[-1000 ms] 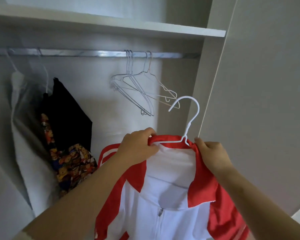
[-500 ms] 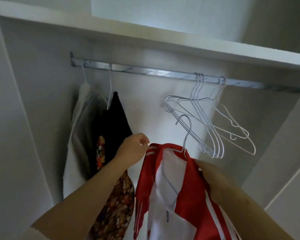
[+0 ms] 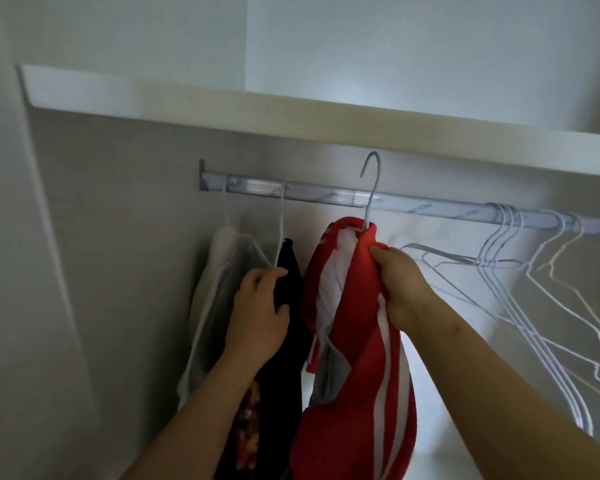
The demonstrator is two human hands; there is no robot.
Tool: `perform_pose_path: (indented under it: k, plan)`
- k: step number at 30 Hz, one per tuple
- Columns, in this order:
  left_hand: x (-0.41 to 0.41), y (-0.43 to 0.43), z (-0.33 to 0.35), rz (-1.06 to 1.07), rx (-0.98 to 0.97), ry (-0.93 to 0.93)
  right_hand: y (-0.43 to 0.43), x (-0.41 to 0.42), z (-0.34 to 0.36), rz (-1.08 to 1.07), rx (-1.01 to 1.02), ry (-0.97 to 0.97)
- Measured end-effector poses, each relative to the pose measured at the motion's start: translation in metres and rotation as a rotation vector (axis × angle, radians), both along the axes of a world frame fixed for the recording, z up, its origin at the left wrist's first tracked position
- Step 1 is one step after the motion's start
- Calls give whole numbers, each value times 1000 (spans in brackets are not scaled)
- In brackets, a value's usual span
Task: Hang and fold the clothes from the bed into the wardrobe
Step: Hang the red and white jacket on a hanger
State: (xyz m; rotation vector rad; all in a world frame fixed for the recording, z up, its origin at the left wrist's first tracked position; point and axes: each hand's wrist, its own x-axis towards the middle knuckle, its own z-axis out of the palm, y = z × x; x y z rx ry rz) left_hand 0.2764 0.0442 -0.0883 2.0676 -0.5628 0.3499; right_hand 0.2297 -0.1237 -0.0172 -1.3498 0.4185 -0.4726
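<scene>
- Red and white jacket (image 3: 357, 341) hangs on a white wire hanger (image 3: 370, 195), and we hold it up inside the wardrobe.
- Its hook sticks up above the metal rail (image 3: 326, 195), just under the shelf (image 3: 291, 112). We cannot tell if the hook sits on the rail.
- Our right hand (image 3: 400, 282) is closed tight on the red cloth near the jacket's collar, just below the hanger's neck.
- White stripes run down the red sleeve below that hand.
- Our left hand (image 3: 257, 317) is half open, with the fingers curled. It rests against the black garment (image 3: 288, 271) just to the left of the jacket. We cannot tell if it grips the cloth.
- That black garment hangs from the rail on a thin white hanger.
- Lower down, by our left arm, we see a cloth with a busy print (image 3: 246, 434) in orange and brown.
- Further left hangs a white garment (image 3: 219, 271) with a see-through cover, close to the left wall of the wardrobe.
- Off to the right, a bunch of bare wire hangers (image 3: 513, 289) hangs from the same rail, well apart from the jacket.
- Some of them tip sideways and point toward our right hand.
- The white shelf runs across the top of the wardrobe, above the rail.
</scene>
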Motion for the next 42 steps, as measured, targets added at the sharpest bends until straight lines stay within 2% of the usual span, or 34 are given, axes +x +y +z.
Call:
perform_pose_path:
  k: [4,8,11,14,22,26,29,35,42]
  plan:
    - [9,6,-8,-68,-115,147,18,38,3,95,-38,84]
    - [9,7,-12,-39,-121,136,30,50,-22,212,-54,260]
    - [9,9,-14,1,-74,133,40,52,-31,201,-21,240]
    - [7,11,-15,13,-37,115,47,44,-37,144,-72,215]
    - [-31,25,-18,63,53,21,50,-22,-61,161,-77,220]
    - [-83,25,-14,172,207,-130,53,-77,-69,174,-47,237]
    - [-138,16,-17,89,231,-202,54,-123,-77,154,-32,247]
    - [-251,-8,-67,-137,107,196,47,-250,-125,96,35,385]
    - [-368,-37,-131,-368,227,431,33,-412,-201,-194,340,525]
